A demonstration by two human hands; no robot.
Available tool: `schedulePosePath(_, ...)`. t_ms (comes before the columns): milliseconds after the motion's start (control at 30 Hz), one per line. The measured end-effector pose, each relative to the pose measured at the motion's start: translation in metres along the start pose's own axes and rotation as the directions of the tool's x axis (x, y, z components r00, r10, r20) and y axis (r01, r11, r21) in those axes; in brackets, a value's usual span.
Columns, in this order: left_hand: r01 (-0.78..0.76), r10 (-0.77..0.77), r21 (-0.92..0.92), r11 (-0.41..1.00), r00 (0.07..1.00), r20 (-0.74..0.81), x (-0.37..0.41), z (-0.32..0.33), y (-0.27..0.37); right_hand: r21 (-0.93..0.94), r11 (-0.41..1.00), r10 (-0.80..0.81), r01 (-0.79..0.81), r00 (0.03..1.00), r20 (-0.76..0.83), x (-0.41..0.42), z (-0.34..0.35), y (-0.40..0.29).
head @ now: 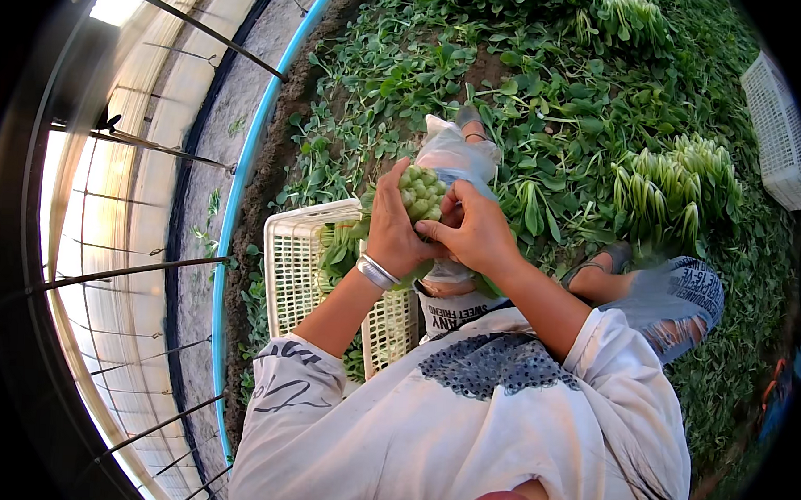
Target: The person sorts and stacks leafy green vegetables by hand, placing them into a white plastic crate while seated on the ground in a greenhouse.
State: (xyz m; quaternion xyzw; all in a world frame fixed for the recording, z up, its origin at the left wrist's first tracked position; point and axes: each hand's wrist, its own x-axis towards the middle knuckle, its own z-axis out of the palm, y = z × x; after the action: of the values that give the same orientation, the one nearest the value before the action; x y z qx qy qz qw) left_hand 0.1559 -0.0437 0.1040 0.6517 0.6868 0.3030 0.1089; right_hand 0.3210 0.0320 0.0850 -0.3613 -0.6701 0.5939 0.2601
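A bunch of leafy greens (pixel 422 192) is held over my lap, its pale cut stem bases facing up. My left hand (pixel 401 226), with a silver bangle at the wrist, wraps the bunch from the left. On the other side, the bent fingers and thumb of my right hand (pixel 478 230) grip the bunch; whether a tie is between them is hidden. Just left of my knees stands a white plastic crate (pixel 311 212) with bundled greens (pixel 341 247) inside, partly covered by my left forearm.
Cut greens lie stacked in a pile (pixel 678 185) to the right, with another pile (pixel 631 22) farther ahead. A second white crate (pixel 778 126) stands at far right. Leafy plants (pixel 394 82) cover the soil. A blue pipe (pixel 231 209) runs along the greenhouse's film wall (pixel 127 204) at left.
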Motion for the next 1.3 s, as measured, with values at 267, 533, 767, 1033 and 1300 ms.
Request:
schedulePosePath(267, 0.078, -0.073, -0.172, 0.982, 0.997, 0.04, 0.004, 0.0, -0.015, 0.048, 0.993, -0.113, 0.106, 0.976, 0.184, 0.003, -0.025, 0.012)
schedulePosePath(533, 0.072, -0.023, -0.19, 0.979, 0.969, 0.248, 0.025, -0.025, -0.019, 0.023, 0.989, -0.148, 0.147, 0.987, 0.066, 0.004, -0.003, 0.007)
schedulePosePath(767, 0.085, -0.012, -0.186, 0.979, 0.933, 0.36, 0.038, -0.037, -0.025, -0.138, 0.958, -0.253, 0.251, 0.967, 0.003, 0.003, -0.002, 0.003)
schedulePosePath(1033, -0.035, 0.072, -0.1, 0.994, 0.917, 0.393, 0.052, -0.041, -0.012, -0.099, 0.971, -0.22, 0.219, 0.976, 0.002, 0.003, -0.014, -0.008)
schedulePosePath(1300, -0.048, 0.042, 0.048, 0.998, 0.992, 0.121, 0.03, -0.014, -0.005, 0.243, 0.956, -0.175, 0.165, 0.984, 0.017, 0.017, -0.067, -0.036)
